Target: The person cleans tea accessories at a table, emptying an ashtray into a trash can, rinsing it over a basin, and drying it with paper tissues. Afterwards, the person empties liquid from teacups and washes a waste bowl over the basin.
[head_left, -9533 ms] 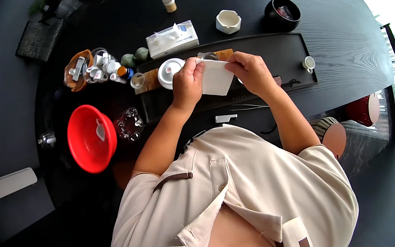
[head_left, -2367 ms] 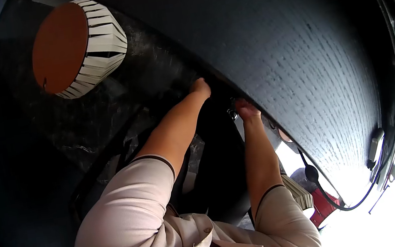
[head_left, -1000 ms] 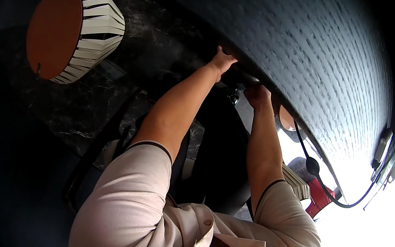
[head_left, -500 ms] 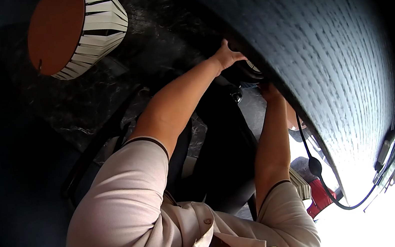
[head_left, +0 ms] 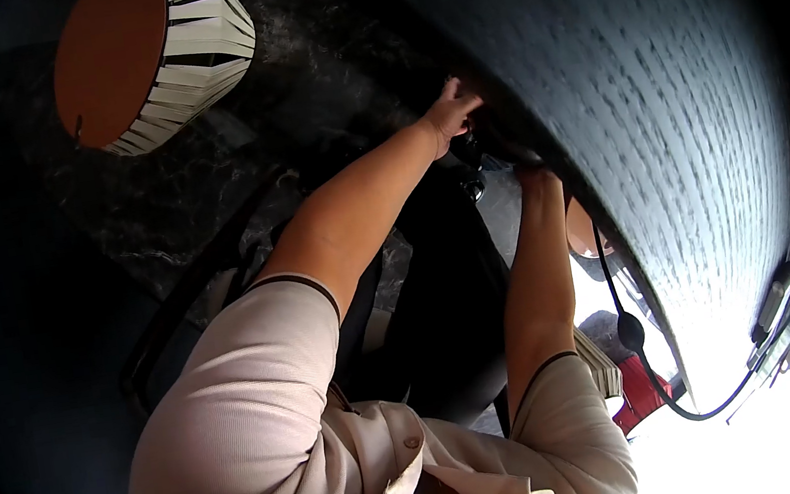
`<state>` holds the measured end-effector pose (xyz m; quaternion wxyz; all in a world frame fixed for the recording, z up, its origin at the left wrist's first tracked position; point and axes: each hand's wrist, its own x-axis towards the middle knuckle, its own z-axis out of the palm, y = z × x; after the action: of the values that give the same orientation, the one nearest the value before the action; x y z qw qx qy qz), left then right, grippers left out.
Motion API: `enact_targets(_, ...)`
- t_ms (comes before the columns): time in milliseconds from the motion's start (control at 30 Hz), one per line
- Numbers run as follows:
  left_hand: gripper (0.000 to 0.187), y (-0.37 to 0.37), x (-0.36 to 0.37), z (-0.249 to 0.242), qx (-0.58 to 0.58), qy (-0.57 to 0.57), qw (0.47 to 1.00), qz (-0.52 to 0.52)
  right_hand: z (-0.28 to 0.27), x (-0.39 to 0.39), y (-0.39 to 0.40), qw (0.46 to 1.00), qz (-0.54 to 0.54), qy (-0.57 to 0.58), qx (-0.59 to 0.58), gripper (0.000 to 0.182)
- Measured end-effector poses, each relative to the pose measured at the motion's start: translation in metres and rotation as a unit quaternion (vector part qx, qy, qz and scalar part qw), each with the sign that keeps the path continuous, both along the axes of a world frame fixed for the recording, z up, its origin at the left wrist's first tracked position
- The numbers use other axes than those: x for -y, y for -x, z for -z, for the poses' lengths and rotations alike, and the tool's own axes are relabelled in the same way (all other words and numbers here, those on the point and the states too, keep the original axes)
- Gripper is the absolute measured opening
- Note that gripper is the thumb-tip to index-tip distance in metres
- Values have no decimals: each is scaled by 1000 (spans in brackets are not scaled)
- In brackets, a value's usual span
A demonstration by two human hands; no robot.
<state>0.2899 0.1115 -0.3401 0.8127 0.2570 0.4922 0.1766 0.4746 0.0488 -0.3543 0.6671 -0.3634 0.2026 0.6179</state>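
My left hand [head_left: 450,116] reaches up to the edge of a large dark curved surface [head_left: 639,112] with a ribbed texture. Its fingers are partly visible, bent and apart, with nothing seen between them. Lower and to the right, my right hand [head_left: 537,180] goes under that same edge, which hides its fingers and anything in them. Between the hands the area is dark; I cannot make out what lies there. A small shiny dark piece [head_left: 476,189] is just below my left hand.
A drum with a brown disc end and white side straps [head_left: 205,41] stands at upper left on the dark marbled floor [head_left: 148,211]. Another white-strapped thing [head_left: 601,364] and a red item [head_left: 642,394] lie at lower right. A black cable [head_left: 631,335] hangs near the curved surface.
My left hand's fingers have drawn in from a wider spread. The round, pale-faced thing glimpsed between my hands is no longer visible. My right hand has shifted slightly and shows more of its back.
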Motion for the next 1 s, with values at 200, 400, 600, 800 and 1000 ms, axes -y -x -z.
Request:
enact_targets(200, 50, -12, 57, 34, -80, 28, 994, 69, 3, 6, 9, 1000, -12, -20, 3, 40)
enact_targets(400, 26, -8, 84, 33, -218, -434, 701, 523, 5, 19, 8, 998, -55, -1, 40, 38)
enact_targets(600, 27, -6, 102, 38, -129, -533, 602, 581, 22, 24, 19, 1000, -16, 18, 5, 37)
enact_targets(800, 32, -2, 114, 47, -112, -486, 588, 637, 30, 37, 27, 999, 5, 44, 13, 37)
enact_targets(1000, 30, -10, 92, 48, -109, -472, 592, 644, -5, 26, 16, 979, -25, 60, 195, 38)
